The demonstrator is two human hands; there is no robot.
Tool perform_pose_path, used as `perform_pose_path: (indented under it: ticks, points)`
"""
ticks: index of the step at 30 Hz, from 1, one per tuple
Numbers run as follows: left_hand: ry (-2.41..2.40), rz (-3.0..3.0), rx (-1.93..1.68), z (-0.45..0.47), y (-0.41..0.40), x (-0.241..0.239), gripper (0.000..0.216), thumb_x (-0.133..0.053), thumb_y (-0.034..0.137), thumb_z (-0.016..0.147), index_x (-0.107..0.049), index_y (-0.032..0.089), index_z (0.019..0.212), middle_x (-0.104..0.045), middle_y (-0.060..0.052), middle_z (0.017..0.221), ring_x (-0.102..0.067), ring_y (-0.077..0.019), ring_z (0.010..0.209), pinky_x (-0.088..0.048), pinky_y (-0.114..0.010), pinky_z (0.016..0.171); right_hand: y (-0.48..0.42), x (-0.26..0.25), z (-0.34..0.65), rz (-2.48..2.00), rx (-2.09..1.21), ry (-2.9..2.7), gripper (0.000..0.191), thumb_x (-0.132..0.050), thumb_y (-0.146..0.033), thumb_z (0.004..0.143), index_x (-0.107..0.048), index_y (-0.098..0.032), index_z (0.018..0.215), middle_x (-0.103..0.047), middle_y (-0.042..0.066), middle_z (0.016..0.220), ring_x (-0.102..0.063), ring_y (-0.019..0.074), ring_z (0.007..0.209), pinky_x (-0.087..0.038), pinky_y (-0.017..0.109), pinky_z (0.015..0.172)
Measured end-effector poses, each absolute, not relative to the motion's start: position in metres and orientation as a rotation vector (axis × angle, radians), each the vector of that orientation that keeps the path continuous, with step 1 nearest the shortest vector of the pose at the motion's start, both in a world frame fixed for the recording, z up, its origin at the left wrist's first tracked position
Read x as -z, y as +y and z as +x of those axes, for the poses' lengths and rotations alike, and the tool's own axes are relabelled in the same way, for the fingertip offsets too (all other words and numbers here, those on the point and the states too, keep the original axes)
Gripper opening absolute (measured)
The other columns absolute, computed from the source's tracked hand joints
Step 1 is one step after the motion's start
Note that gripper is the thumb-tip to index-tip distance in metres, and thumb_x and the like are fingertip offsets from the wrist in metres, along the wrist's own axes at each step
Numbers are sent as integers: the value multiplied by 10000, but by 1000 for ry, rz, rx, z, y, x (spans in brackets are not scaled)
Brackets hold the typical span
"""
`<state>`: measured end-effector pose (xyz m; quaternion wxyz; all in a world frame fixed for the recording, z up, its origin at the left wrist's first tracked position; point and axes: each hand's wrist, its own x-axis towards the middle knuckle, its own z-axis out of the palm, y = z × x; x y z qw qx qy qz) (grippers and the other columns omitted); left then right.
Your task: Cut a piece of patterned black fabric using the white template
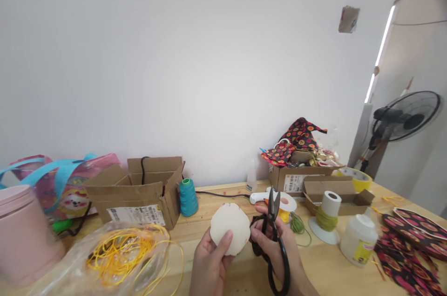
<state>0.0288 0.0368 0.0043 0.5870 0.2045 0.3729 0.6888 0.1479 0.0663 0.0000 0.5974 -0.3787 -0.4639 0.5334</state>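
My left hand (213,261) grips a white disc (230,228) with a scalloped edge, thumb lying across its face and fingers behind. Just to the right, my right hand (279,244) is closed around black-handled scissors (274,205), blades pointing up and slightly parted. Dark material or a handle loop shows by the right fingertips, close to the disc's right edge; I cannot tell which. Behind the scissors are a white glue gun-like tool (258,197) with a black cord and a white spool (287,203) with yellow thread. Green cord (297,224) lies in a small coil nearby.
On the left stand a pink canister (26,240), a bag of yellow cord (122,249), an open cardboard box (139,193) and a teal thread cone (188,198). To the right are a white bottle (359,240), a green cord spool (326,219), patterned fabric (405,254) and a filled box (286,180).
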Motion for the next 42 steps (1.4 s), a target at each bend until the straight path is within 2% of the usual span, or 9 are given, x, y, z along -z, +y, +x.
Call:
perform_pose_path:
  ticks: [4, 8, 13, 18, 25, 30, 35, 38, 42]
  points:
    - [948, 561, -1552, 28, 38, -2, 616, -721, 187, 568, -495, 149, 1140, -693, -95, 887, -643, -221, 756, -513, -253, 570, 69, -5, 153, -856, -1243, -1014, 520, -701, -346, 565, -474, -171, 999, -513, -47, 584, -465, 108, 464, -370, 217, 409]
    - [1100, 691, -1486, 28, 41, 5, 572, -731, 234, 539, -551, 119, 1069, -703, -95, 818, -637, -222, 695, -490, -243, 482, 70, -8, 156, -864, -1175, -1007, 478, -674, -328, 602, -462, -199, 1010, -524, -52, 621, -483, 103, 489, -393, 215, 434]
    - [1175, 802, -1493, 31, 40, 4, 420, -741, 215, 503, -633, 109, 895, -709, -72, 785, -632, -222, 725, -512, -270, 582, 70, -5, 157, -885, -970, -1206, 366, -621, -290, 663, -490, -187, 989, -538, -33, 623, -517, 124, 564, -440, 242, 538]
    - [1247, 1064, -1468, 35, 34, 1, 305, -676, 214, 582, -655, 131, 875, -705, -58, 808, -620, -225, 762, -489, -278, 681, 71, 0, 161, -981, -739, -1443, 311, -563, -244, 704, -537, -201, 1011, -599, 11, 695, -554, 153, 605, -446, 251, 556]
    - [1427, 1402, -1379, 32, 29, 5, 280, -592, 257, 667, -665, 177, 925, -702, -19, 769, -603, -205, 727, -462, -223, 636, 76, 8, 163, -1018, -552, -1544, 303, -539, -215, 714, -563, -205, 1016, -638, 31, 717, -582, 166, 606, -451, 258, 590]
    - [1539, 1594, -1296, 31, 27, 0, 306, -553, 239, 699, -642, 214, 990, -697, -11, 737, -596, -186, 647, -454, -218, 612, 76, 10, 164, -1040, -596, -1543, 319, -536, -220, 707, -551, -186, 1024, -620, 32, 700, -562, 158, 578, -448, 253, 558]
    - [1582, 1779, -1264, 31, 26, -2, 270, -535, 245, 722, -650, 275, 964, -706, 9, 771, -596, -171, 623, -447, -209, 596, 74, 5, 163, -1019, -664, -1503, 314, -536, -201, 691, -541, -194, 1005, -607, 10, 671, -571, 148, 579, -451, 248, 573]
    - [1548, 1662, -1326, 30, 27, 0, 260, -560, 244, 705, -660, 256, 944, -707, 5, 824, -606, -177, 674, -455, -209, 627, 77, 4, 166, -1045, -648, -1479, 310, -528, -189, 687, -529, -183, 997, -599, 3, 654, -571, 148, 584, -449, 255, 587]
    - [1332, 1183, -1495, 26, 32, 0, 321, -648, 264, 625, -651, 163, 930, -703, -45, 856, -611, -218, 804, -482, -248, 699, 82, 1, 169, -1079, -585, -1424, 279, -524, -200, 692, -530, -173, 969, -566, -7, 632, -548, 144, 573, -443, 269, 586]
